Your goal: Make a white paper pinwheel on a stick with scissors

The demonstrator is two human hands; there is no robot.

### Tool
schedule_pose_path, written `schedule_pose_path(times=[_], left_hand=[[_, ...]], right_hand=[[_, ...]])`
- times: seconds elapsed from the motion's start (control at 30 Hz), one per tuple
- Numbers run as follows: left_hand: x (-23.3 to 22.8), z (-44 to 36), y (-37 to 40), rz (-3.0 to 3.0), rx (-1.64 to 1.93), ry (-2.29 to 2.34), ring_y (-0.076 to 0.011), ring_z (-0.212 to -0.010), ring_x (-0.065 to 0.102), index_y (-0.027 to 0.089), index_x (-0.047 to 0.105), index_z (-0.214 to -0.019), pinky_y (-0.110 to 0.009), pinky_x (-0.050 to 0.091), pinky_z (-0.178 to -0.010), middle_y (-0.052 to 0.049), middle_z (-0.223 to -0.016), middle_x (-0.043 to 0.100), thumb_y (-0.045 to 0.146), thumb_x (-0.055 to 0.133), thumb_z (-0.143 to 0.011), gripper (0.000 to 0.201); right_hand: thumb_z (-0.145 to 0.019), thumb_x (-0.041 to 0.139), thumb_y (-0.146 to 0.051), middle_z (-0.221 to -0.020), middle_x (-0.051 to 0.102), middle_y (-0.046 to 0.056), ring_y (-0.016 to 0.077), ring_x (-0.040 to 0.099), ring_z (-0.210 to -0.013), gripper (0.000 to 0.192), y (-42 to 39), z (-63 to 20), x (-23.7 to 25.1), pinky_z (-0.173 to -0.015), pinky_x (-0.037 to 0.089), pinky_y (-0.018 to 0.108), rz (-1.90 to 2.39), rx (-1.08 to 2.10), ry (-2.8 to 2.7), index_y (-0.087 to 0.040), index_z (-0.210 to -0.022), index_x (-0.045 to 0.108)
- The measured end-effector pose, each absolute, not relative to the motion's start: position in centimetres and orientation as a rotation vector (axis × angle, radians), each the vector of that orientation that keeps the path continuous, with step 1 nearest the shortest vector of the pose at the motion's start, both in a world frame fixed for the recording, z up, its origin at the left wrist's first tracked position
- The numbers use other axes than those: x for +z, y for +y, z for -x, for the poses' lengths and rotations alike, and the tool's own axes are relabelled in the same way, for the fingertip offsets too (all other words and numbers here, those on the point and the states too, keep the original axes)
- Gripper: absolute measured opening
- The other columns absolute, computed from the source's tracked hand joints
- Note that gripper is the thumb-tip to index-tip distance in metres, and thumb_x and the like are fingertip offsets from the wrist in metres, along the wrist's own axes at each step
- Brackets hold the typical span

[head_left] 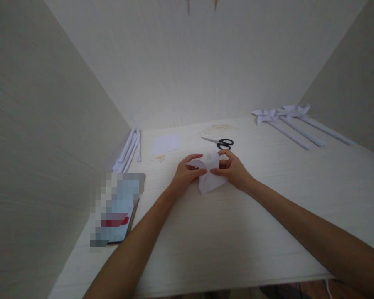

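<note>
White paper sheet (211, 182), curled, is on the wearer's side of the black-handled scissors (225, 144), between left hand (185, 172) and right hand (236, 170). Both grips pinched on it, thumbs on the near face, neither hand nearer. Long axis: can't tell, too curled.

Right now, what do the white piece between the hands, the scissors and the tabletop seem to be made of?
White piece: probably thin matte paper, as it curls loosely and ends in a crisp corner.
Scissors: likely metal blades, being grey and narrow; the black handle loops look like plastic.
Tabletop: pale with fine streaks, so wood or wood-look laminate; I can't tell which.
</note>
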State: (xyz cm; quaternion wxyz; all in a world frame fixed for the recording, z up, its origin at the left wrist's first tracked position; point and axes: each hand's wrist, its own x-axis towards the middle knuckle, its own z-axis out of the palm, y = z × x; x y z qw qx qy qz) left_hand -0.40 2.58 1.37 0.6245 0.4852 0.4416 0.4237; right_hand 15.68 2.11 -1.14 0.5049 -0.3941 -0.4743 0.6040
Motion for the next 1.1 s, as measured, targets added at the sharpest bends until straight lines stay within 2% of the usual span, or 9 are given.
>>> schedule_pose_path(times=[0.1, 0.27, 0.47, 0.6, 0.8, 0.87, 1.0, 1.1], left_hand=[[1.1, 0.4, 2.6, -1.226, 0.969, 1.119, -0.0098, -0.051, 0.054, 0.017, 0.054, -0.104, -0.021, 0.042, -0.05, 0.003, -0.056, 0.057, 0.015, 0.072, -0.044, 0.063], [1.1, 0.2, 2.5, -1.231, 0.983, 1.197, -0.0083, -0.044, 0.05, 0.016, 0.054, -0.104, -0.018, 0.038, -0.043, 0.004, -0.05, 0.055, 0.014, 0.071, -0.047, 0.06], [0.9, -0.1, 2.3, -1.185, 1.037, 1.212, -0.0111, -0.048, 0.055, 0.015, 0.053, -0.103, -0.021, 0.041, -0.047, 0.002, -0.054, 0.059, 0.013, 0.07, -0.047, 0.059], [0.5, -0.3, 2.5, -1.121, 1.112, 1.232, -0.0099, -0.046, 0.052, 0.016, 0.053, -0.103, -0.019, 0.04, -0.045, 0.004, -0.052, 0.057, 0.016, 0.071, -0.046, 0.06], [0.2, -0.2, 3.1, -0.866, 1.397, 1.164, -0.0098, -0.05, 0.054, 0.016, 0.05, -0.102, -0.02, 0.041, -0.049, 0.004, -0.057, 0.058, 0.016, 0.071, -0.047, 0.059], [0.2, -0.1, 3.4, -0.788, 1.486, 1.088, -0.0095, -0.053, 0.055, 0.015, 0.049, -0.099, -0.021, 0.042, -0.052, 0.003, -0.061, 0.06, 0.015, 0.07, -0.047, 0.056], [0.4, -0.1, 3.6, -0.699, 1.563, 0.996, -0.0093, -0.057, 0.056, 0.014, 0.049, -0.097, -0.022, 0.043, -0.057, 0.003, -0.064, 0.06, 0.013, 0.069, -0.048, 0.053], [0.5, -0.2, 3.5, -0.692, 1.57, 0.988, -0.0091, -0.056, 0.056, 0.014, 0.048, -0.099, -0.023, 0.043, -0.057, 0.003, -0.062, 0.06, 0.012, 0.07, -0.048, 0.055]], right_hand=[[-0.05, 0.072, -0.02, -0.061, 0.064, -0.005, 0.0149, 0.06, -0.053, 0.053, 2.1, -15.8, -1.1, -0.052, 0.047, 0.028, 0.956, 1.481, -1.182, -0.024, -0.087, 0.035], [-0.051, 0.071, -0.019, -0.06, 0.063, -0.006, 0.0144, 0.06, -0.052, 0.052, 2.1, -15.7, -1.1, -0.051, 0.046, 0.027, 0.963, 1.468, -1.182, -0.024, -0.088, 0.035], [-0.052, 0.071, -0.019, -0.058, 0.062, -0.007, 0.0135, 0.059, -0.051, 0.05, 2.1, -15.6, -1.2, -0.052, 0.046, 0.028, 0.941, 1.471, -1.158, -0.024, -0.088, 0.036], [-0.052, 0.073, -0.022, -0.058, 0.059, -0.008, 0.0109, 0.057, -0.051, 0.049, 2.1, -15.5, -1.4, -0.052, 0.045, 0.024, 0.946, 1.388, -1.115, -0.023, -0.088, 0.039], [-0.069, 0.059, -0.034, -0.064, 0.06, -0.006, 0.0105, 0.06, -0.058, 0.027, 1.6, -15.4, -0.9, -0.056, 0.048, 0.025, 0.9, 1.306, -1.089, -0.024, -0.084, 0.038], [-0.073, 0.055, -0.033, -0.069, 0.062, -0.005, 0.012, 0.062, -0.064, 0.025, 1.3, -15.4, -0.7, -0.059, 0.049, 0.026, 0.873, 1.264, -1.174, -0.025, -0.091, 0.039], [-0.075, 0.053, -0.026, -0.082, 0.064, -0.001, 0.0138, 0.064, -0.07, 0.043, 0.8, -15.3, -0.6, -0.068, 0.05, 0.03, 0.85, 1.155, -1.353, -0.029, -0.115, 0.037], [-0.076, 0.051, -0.022, -0.085, 0.065, 0.001, 0.0154, 0.065, -0.073, 0.05, 0.5, -15.1, -0.8, -0.07, 0.051, 0.032, 0.911, 1.047, -1.487, -0.03, -0.123, 0.036]])
